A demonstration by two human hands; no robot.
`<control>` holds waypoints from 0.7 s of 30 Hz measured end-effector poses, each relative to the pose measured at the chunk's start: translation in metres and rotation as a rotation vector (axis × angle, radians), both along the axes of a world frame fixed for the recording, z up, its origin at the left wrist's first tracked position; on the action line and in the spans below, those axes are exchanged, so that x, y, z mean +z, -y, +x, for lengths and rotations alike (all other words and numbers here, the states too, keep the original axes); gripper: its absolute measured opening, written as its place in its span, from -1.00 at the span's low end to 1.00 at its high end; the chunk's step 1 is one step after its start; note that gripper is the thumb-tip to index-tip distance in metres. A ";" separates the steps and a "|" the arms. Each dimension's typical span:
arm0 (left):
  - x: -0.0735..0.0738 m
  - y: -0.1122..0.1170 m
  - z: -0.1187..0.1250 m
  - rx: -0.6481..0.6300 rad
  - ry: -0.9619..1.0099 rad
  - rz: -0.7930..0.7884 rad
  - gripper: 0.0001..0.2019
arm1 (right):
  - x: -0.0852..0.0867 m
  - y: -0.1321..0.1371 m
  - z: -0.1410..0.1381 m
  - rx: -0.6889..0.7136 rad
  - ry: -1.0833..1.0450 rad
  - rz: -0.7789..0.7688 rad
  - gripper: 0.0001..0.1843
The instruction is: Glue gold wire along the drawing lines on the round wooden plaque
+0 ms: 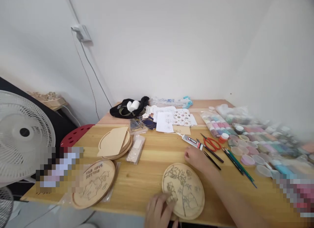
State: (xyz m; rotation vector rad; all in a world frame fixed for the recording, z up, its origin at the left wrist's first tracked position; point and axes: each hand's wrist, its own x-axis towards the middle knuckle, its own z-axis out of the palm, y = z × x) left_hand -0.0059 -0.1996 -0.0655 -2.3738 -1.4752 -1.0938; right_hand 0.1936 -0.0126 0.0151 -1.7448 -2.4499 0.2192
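A round wooden plaque [183,191] with a burned or drawn plant design lies at the table's front edge. My left hand [158,210] grips its lower left rim, with the fingers over the wood. My right hand [196,157] rests on the table just above the plaque and holds nothing. Nearest to it are a tube of B-7000 glue [192,142], red-handled scissors [212,144] and black-handled tools [212,159]. Several thin paint brushes [239,164] lie to its right.
Left of my hands lie a second drawn plaque [94,184] and stacked wooden rounds [115,144]. Papers [165,122] and a black bag [129,107] lie behind. Paint pots [247,159] crowd the right side. A white fan [22,133] stands at the left.
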 end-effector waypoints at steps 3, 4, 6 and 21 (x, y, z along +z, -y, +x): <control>0.016 0.006 0.002 -0.019 -0.035 -0.131 -0.61 | 0.006 0.013 0.002 -0.016 -0.012 0.003 -0.83; 0.019 0.006 0.003 -0.001 -0.025 -0.174 -0.63 | 0.008 0.021 0.005 -0.018 -0.025 0.002 -0.80; 0.022 0.007 0.004 0.012 -0.006 -0.206 -0.67 | 0.012 0.039 0.013 -0.030 -0.045 -0.011 -0.82; 0.037 -0.013 -0.004 -0.056 -0.019 -0.288 -0.76 | -0.018 0.152 0.034 0.212 -0.322 0.136 -0.79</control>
